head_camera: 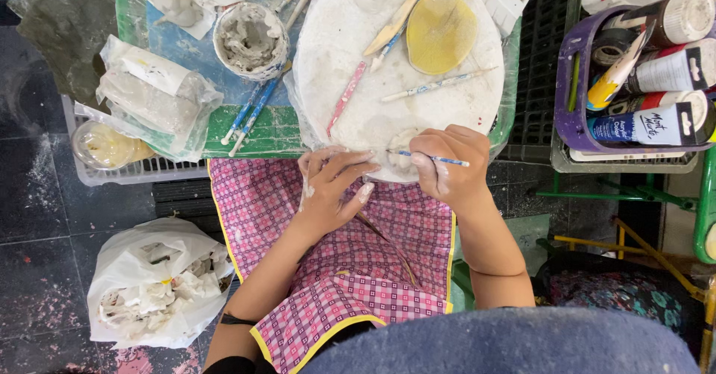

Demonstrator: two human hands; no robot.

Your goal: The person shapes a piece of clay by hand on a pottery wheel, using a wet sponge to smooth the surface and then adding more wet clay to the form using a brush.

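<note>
A small paint-smeared green and blue table (186, 42) carries a round white work board (462, 98), a white bowl of grey clay slip (251, 40), a plastic-wrapped clay block (153, 94) and blue-handled tools (250, 113).

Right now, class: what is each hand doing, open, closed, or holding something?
Left hand: open, fingers spread, steadying the small white clay piece at the round board edge.
Right hand: closed around a thin blue modelling tool.

Left of the clay-smeared round bowl (251, 40), a clear plastic bag (153, 94) is seen; below it, a white plastic bag of scraps (153, 281) is set on the floor.
</note>
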